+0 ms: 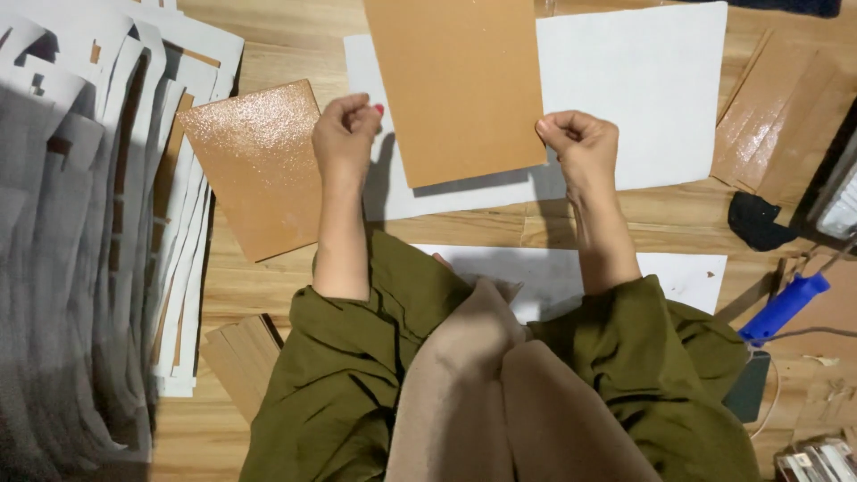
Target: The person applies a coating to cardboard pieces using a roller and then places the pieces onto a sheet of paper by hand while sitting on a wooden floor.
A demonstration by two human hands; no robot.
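The wooden floor [268, 36] carries everything here. At the far left a large fanned stack of grey and white sheets [62, 232] spreads from the far edge to the near edge, its strips overlapping one another. Right of centre, far from the person, a white sheet of paper [643, 80] lies flat, and a second white sheet [687, 277] lies nearer, partly hidden by the person's olive sleeves.

Above the far white sheet the person holds a matte brown card [455, 80], a tall rectangle tilted slightly, its far edge cut off by the frame. The left hand [345, 134] is clenched on the card's near left edge, fingers curled in with a red-painted nail showing. The right hand [580, 143] pinches the card's near right corner, fingers likewise curled tight. The card casts a shadow on the white paper under it.

Just left of the left hand a glossy glittered brown sheet [254, 165] lies on the floor, tilted, its left edge touching the fanned stack. At the far right several shiny brown strips [777, 116] lie side by side. Near the stack's near end sits a small pile of plain brown card pieces [241, 353]. At the right, a small black cloth [757, 221] lies beside a blue-handled tool [786, 308], well apart from both hands.
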